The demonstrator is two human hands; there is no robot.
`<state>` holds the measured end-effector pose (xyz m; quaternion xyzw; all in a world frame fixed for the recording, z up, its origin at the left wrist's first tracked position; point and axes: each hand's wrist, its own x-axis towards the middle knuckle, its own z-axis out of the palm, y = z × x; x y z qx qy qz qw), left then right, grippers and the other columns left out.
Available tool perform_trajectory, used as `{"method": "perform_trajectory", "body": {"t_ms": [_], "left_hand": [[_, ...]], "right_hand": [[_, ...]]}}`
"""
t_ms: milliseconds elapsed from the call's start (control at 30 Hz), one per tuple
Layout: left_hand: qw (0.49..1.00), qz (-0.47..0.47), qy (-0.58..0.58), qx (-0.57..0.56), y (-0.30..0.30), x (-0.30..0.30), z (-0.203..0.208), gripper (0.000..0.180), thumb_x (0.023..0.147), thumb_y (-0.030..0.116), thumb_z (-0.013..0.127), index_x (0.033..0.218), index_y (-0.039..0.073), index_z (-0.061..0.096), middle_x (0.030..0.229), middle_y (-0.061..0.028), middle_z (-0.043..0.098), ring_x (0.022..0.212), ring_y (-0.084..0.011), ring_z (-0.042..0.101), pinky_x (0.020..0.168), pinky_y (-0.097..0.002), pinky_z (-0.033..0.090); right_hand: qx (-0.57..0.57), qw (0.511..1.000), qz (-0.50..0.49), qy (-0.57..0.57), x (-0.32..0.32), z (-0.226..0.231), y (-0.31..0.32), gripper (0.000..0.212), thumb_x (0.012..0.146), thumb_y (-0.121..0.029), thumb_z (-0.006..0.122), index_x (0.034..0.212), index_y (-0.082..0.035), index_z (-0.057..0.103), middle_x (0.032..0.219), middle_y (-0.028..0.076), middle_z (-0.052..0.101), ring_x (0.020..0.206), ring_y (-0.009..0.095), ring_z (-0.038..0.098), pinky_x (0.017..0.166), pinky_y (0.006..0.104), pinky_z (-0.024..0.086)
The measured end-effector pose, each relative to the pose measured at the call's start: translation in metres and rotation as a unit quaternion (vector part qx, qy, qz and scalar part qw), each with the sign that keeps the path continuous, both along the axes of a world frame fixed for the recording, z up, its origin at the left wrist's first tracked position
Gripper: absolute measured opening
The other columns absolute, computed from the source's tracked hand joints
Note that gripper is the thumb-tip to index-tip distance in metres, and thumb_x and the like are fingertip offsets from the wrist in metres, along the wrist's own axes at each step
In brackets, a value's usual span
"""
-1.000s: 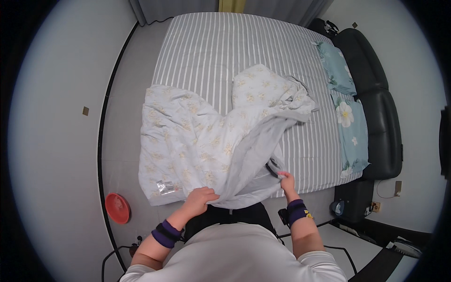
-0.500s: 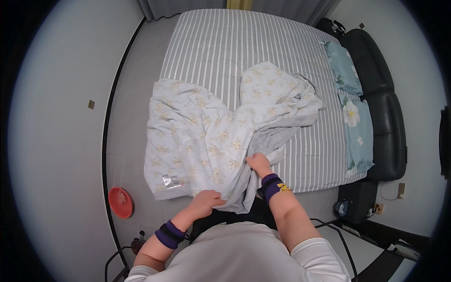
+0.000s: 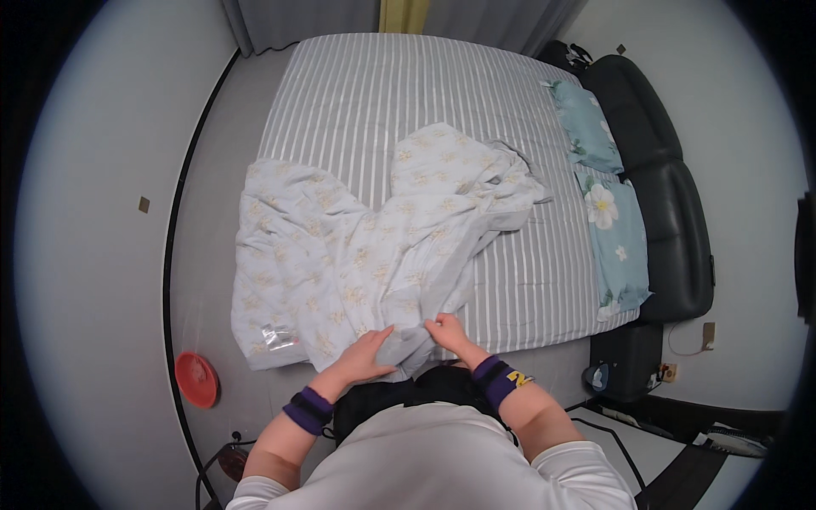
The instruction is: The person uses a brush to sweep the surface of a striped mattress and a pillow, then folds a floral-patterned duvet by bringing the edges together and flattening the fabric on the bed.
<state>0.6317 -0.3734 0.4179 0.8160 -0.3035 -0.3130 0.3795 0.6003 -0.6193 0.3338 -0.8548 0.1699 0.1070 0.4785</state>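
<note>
My left hand point(image 3: 367, 355) and right hand point(image 3: 449, 333) both gripped the near edge of the floral duvet cover point(image 3: 365, 255), which lay crumpled across the foot of the striped bed point(image 3: 408, 93), near 2 pillows point(image 3: 608, 204).

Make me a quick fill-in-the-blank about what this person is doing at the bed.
1. Both hands rest on the ____ cover.
2. The sheet on the bed has a ____ pattern.
3. The disc on the floor is ____.
4. The pillows lie on the person's ____ side.

Missing words: flowered; striped; red; right
</note>
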Motion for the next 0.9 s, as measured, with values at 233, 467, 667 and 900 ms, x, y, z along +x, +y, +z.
{"method": "perform_trajectory", "body": {"t_ms": [233, 467, 667, 900], "left_hand": [[0.979, 0.097, -0.08, 0.161, -0.139, -0.004, -0.007, 0.085, 0.059, 0.018, 0.074, 0.133, 0.005, 0.034, 0.104, -0.0184, 0.058, 0.098, -0.0351, 0.053, 0.081, -0.0428, 0.045], [0.961, 0.144, -0.118, 0.206, -0.199, -0.018, -0.021, 0.03, 0.064, 0.004, 0.057, 0.093, 0.006, 0.061, 0.08, -0.0177, 0.061, 0.08, -0.034, 0.056, 0.068, -0.0441, 0.046], [0.947, 0.188, -0.207, 0.156, -0.237, -0.024, 0.039, 0.018, 0.06, 0.001, 0.053, 0.076, 0.007, 0.061, 0.07, -0.0127, 0.058, 0.073, -0.0335, 0.055, 0.062, -0.044, 0.046], [0.932, 0.235, -0.26, 0.095, -0.229, -0.036, 0.083, 0.026, 0.057, -0.003, 0.051, 0.077, 0.008, 0.063, 0.07, -0.0088, 0.059, 0.067, -0.03, 0.054, 0.056, -0.0389, 0.044]], "right_hand": [[0.055, 0.993, 0.068, 0.078, 0.005, 0.032, -0.036, 0.031, 0.079, -0.029, 0.06, 0.08, 0.002, 0.064, 0.068, 0.013, 0.064, 0.062, 0.021, 0.06, 0.06, 0.0348, 0.046], [0.34, 0.933, 0.104, 0.058, -0.008, -0.001, -0.118, 0.028, 0.089, -0.024, 0.04, 0.093, -0.003, 0.058, 0.084, 0.014, 0.063, 0.079, 0.028, 0.06, 0.068, 0.0339, 0.045], [-0.061, 0.94, 0.328, -0.077, 0.028, -0.012, -0.153, 0.029, 0.08, -0.022, 0.048, 0.101, -0.006, 0.062, 0.098, 0.016, 0.063, 0.095, 0.032, 0.058, 0.082, 0.0429, 0.046], [-0.228, 0.904, 0.331, 0.146, 0.097, -0.049, -0.187, 0.053, 0.086, -0.043, 0.046, 0.134, -0.02, 0.041, 0.135, 0.007, 0.045, 0.121, 0.021, 0.047, 0.095, 0.0324, 0.041]]}}
